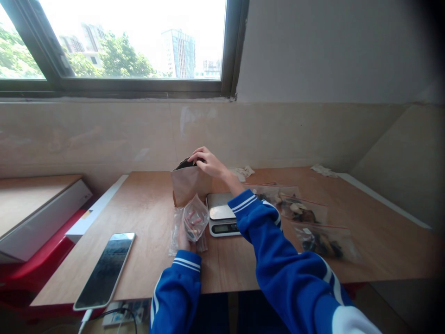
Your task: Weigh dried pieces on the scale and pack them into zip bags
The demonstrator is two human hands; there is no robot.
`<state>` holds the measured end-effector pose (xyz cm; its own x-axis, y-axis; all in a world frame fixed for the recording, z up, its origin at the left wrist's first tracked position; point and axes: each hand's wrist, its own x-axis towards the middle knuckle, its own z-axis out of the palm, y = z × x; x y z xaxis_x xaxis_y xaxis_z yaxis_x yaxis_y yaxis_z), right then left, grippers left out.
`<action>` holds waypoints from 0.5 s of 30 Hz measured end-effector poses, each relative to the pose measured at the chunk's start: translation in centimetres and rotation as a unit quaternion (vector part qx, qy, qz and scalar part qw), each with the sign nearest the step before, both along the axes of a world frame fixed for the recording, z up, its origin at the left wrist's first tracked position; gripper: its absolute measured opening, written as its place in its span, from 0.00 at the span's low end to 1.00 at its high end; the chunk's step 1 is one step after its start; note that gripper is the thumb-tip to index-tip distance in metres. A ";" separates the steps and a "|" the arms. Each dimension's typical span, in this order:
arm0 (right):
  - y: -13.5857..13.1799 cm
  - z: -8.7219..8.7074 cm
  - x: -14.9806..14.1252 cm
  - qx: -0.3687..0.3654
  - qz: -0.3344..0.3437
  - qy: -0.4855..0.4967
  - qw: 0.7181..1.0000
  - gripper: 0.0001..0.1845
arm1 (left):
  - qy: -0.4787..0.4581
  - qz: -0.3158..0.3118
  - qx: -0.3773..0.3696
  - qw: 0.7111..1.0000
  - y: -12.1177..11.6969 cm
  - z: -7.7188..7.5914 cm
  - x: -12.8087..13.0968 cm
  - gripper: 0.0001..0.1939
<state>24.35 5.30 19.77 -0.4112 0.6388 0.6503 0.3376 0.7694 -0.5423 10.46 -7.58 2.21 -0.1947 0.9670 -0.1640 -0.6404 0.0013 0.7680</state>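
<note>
My left hand is closed around a clear plastic zip bag, which stands with its mouth up and has small pieces inside. The bag hides most of those fingers. Behind it a brown paper bag stands upright with its top open. My right hand is at the mouth of the paper bag, fingers bent down and drawn together at the opening; what they hold, if anything, is hidden. Beside both bags lies a digital kitchen scale, partly covered by my right sleeve. More flat clear plastic lies under my left hand.
To the right, several zip bags with dark dried pieces, one a front bag, lie on the wooden table. A smartphone with a charging cable rests at the left front edge. Crumpled white scraps lie near the wall.
</note>
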 end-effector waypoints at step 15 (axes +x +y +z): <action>-9.8 -2.8 1.4 -0.276 0.199 -0.090 0.936 0.12 | 0.049 -0.010 -0.028 0.998 0.0 0.5 0.3 0.18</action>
<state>25.80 -4.46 16.93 -0.7585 0.6306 0.1644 0.2082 0.4736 -0.8558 10.79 -7.53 2.70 -0.1922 0.9611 -0.1982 -0.5618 0.0579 0.8252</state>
